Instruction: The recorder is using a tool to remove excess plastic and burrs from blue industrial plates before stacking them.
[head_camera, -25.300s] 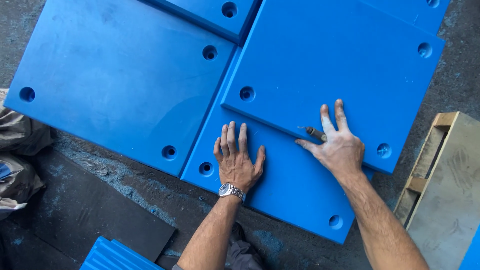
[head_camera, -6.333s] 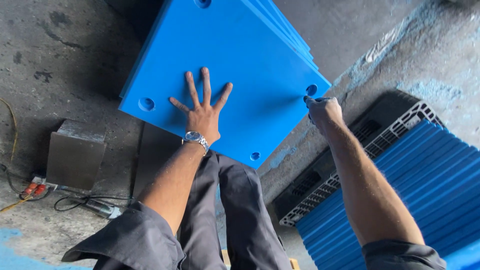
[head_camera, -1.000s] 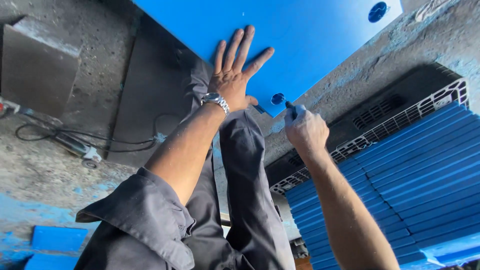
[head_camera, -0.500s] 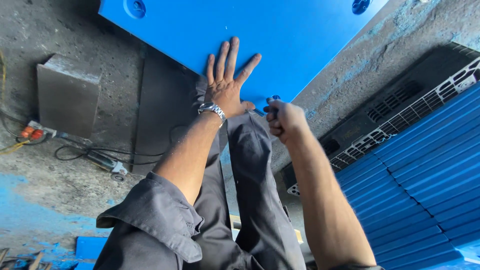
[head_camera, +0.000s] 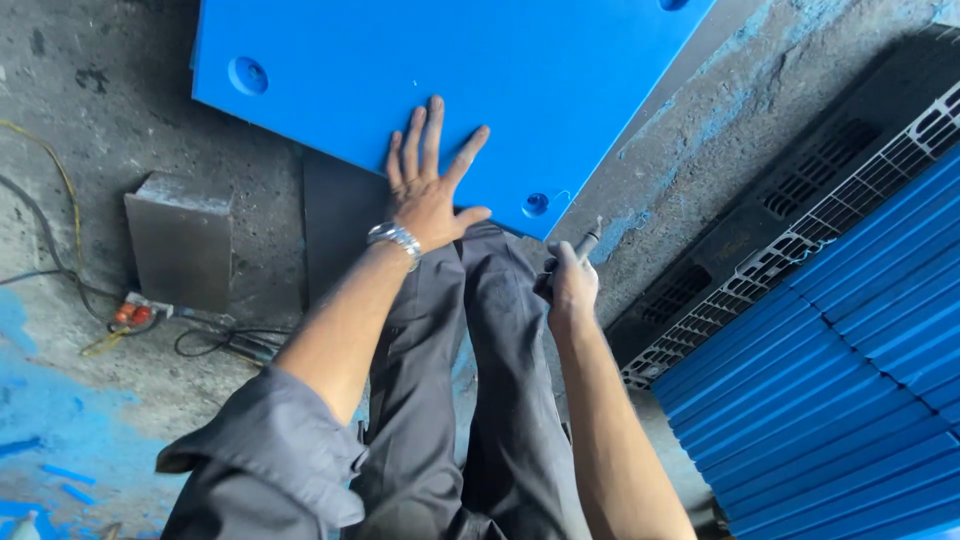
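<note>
Two hands at work on one blue panel. Left hand lies flat on the panel's near edge, fingers spread wide, palm down, holding nothing. Right hand is closed round a slim tool, its tip poking out past the knuckles.

Change: a second ago the right hand sat close by the left thumb, near the panel's corner hole. It has now drawn back off the panel and hangs just beyond that corner, over bare concrete. The left hand has kept its press on the panel. Reads as the tool's pass at that corner being over, or paused.

Hard to make out: the tool's kind, since most of it is buried in the fist. Panel's far side runs out of frame. Ribbed blue sheets lie right of the right hand on a dark pallet; a metal block and cables lie left of the left wrist.
</note>
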